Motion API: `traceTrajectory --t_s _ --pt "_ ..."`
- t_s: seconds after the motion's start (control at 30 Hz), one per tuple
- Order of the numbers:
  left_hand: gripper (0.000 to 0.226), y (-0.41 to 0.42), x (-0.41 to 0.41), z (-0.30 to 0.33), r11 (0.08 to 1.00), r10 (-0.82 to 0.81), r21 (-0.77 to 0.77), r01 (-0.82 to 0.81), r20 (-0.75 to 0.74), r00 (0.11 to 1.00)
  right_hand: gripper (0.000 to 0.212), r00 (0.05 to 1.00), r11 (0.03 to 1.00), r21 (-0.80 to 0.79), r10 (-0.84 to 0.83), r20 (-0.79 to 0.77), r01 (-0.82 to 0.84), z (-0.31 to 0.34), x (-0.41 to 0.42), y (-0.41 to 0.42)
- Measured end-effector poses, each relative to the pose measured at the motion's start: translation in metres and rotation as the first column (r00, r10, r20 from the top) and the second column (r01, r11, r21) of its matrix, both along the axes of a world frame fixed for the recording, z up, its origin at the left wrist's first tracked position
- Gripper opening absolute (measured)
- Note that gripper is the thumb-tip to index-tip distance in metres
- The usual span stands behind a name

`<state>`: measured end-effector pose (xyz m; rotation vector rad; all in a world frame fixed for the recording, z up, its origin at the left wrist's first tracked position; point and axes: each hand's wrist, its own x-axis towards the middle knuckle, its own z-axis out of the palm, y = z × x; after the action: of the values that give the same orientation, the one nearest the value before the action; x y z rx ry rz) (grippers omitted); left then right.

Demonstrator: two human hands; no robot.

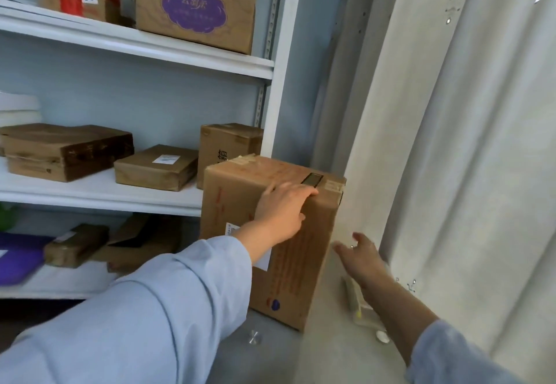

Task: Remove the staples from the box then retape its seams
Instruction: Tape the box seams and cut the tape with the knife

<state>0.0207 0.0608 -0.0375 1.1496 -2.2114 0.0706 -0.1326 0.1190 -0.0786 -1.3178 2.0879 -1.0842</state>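
Storage corner: white shelf unit (192,203) on the left stacked with cardboard parcels, pale curtain (451,143) on the right, grey floor (270,353) below. The box (301,248) stands upright on the floor at the end of the shelf unit, between it and the curtain, top seam carrying old tape patches (334,185) and a dark label (313,179).

Left hand (281,212) lies on the box's upper front edge, fingers fairly straight, pressing, not wrapped round anything. Right hand (361,256) is just beside the box's right face, fingers spread and apart, holding nothing, no contact I can confirm.

Risks, as I judge them:
- Box is tall and narrow. A one-sided pull at the top edge could tip it toward the person before the right hand has a hold.
- Tight gap on the right: the hand or box corner could snag the curtain on lift-out.
- Small items on the floor near the box base (358,299), too blurred to identify, could be kicked or knocked.
- Staples not visible from here. Grabbing along the seams blind risks a pricked finger.
- Weight unknown. Flat-hand contact may slip on the cardboard.
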Motion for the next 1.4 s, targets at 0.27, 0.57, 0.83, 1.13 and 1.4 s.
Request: traceTrajectory --t_s 0.27,0.57,0.83,1.13,1.4 --pt "0.057 -0.015 0.053 -0.017 0.894 0.444 0.334 -0.299 -0.568 0.693 0.051 0.742 0.929 -0.178 0.133 -0.657 -0.325 0.054 0.028 -0.033" --pt "0.056 -0.019 0.084 -0.063 0.658 0.670 0.736 -0.159 -0.476 0.570 0.030 0.865 0.823 -0.497 -0.016 -0.502 -0.274 0.021 0.014 -0.023" --pt "0.071 -0.024 0.072 -0.091 0.615 0.682 0.786 -0.070 -0.485 0.547 0.027 0.988 0.785 -0.608 0.026 -0.154 -0.115 0.006 -0.030 0.014" --pt "0.039 -0.028 0.071 -0.053 0.795 0.434 0.593 0.128 -0.703 0.563 0.035 0.999 0.744 -0.668 0.025 0.038 0.007 0.001 -0.024 0.000" --pt "0.032 -0.040 0.065 -0.002 0.905 0.262 0.417 0.083 -0.701 0.663 0.031 0.912 0.703 -0.667 0.061 0.405 0.249 -0.005 -0.023 -0.022"
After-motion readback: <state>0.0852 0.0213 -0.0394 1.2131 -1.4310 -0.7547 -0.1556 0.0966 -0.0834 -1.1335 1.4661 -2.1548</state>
